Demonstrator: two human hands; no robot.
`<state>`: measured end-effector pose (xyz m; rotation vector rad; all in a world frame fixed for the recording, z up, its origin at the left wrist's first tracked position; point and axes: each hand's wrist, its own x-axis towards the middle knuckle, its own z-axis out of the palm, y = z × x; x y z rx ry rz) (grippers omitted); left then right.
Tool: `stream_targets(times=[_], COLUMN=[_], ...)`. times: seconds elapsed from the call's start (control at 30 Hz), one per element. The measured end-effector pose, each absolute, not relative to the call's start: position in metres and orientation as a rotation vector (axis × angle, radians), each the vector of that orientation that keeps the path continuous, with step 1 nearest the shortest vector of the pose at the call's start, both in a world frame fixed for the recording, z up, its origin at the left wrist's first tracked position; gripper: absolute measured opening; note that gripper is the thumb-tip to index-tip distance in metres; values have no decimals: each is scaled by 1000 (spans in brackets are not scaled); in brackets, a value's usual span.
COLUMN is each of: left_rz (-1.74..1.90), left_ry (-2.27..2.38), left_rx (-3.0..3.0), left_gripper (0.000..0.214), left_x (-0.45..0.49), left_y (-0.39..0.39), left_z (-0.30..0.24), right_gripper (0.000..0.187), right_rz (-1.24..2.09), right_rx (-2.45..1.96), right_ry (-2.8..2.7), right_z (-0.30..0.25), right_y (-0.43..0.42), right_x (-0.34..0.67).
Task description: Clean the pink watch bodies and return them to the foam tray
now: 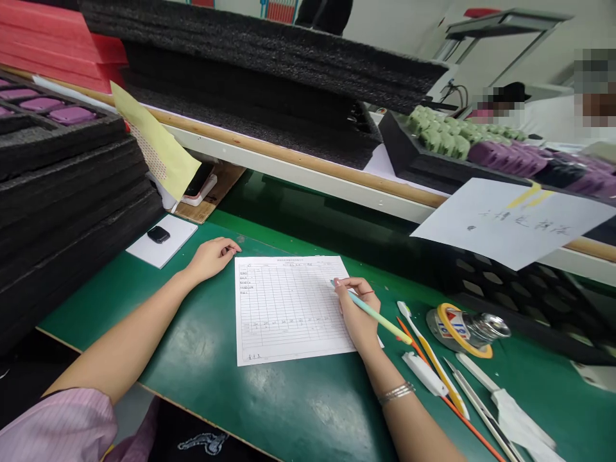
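A printed form sheet [287, 307] with a ruled grid lies on the green table [202, 346]. My right hand [357, 311] rests on the sheet's right edge, fingers closed round a light green pen [380, 316] whose tip touches the paper. My left hand [212, 256] lies loosely curled on the table by the sheet's upper left corner, fingertips at its edge, holding nothing.
Stacked black foam trays [67, 192] stand at left, with a white card and small black object [158, 235] beside them. To the right lie a toothbrush [430, 356], pencils, tweezers and a tape roll [459, 330]. A raised shelf holds foam sheets and trays of green and purple parts [481, 144]. People sit beyond.
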<state>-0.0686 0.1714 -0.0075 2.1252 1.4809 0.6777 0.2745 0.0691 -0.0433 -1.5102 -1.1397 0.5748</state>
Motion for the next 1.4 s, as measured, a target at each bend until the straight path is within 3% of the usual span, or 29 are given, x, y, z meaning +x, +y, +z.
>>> stream_targets(times=[0.77, 1.03, 1.4], left_rz=[619, 633, 601], left_ry=[1486, 1488, 1488], left_rx=[2110, 2123, 2198], left_gripper=[32, 32, 31], left_x=[-68, -68, -68], left_y=[170, 171, 169], left_z=[-1, -2, -1], right_gripper=[25, 25, 40], right_rz=[600, 669, 793], right_rx=[-1624, -1575, -1425], right_ry=[-1403, -1275, -929], right_z=[-59, -49, -36], right_y=[35, 37, 46], right_x=[287, 284, 282])
